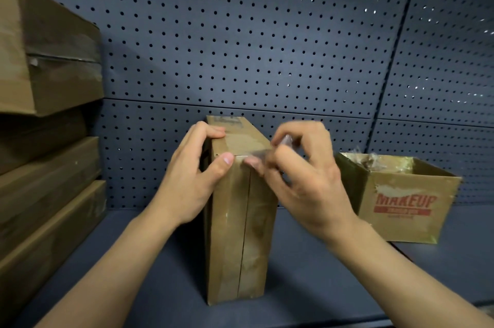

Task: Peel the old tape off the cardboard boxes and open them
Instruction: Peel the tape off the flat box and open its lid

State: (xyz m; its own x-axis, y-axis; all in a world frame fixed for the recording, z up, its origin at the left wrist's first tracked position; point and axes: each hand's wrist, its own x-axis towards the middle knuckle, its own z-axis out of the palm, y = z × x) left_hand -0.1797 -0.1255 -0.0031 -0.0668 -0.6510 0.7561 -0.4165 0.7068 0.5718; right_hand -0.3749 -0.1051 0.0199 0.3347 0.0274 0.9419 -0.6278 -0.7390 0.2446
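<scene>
We log the tall, narrow brown cardboard box (235, 221) upright on the blue shelf (320, 269). Left hand (192, 175) grips its top corner. Right hand (304, 180) pinches the clear tape strip (255, 153) at its top edge. Risks, in our judgement: brittle tape snapping short, or a hard pull tipping the box.

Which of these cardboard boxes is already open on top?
The MAKEUP box on the right: its top is open. The upright box in the middle and the stacked boxes on the left look closed.
</scene>
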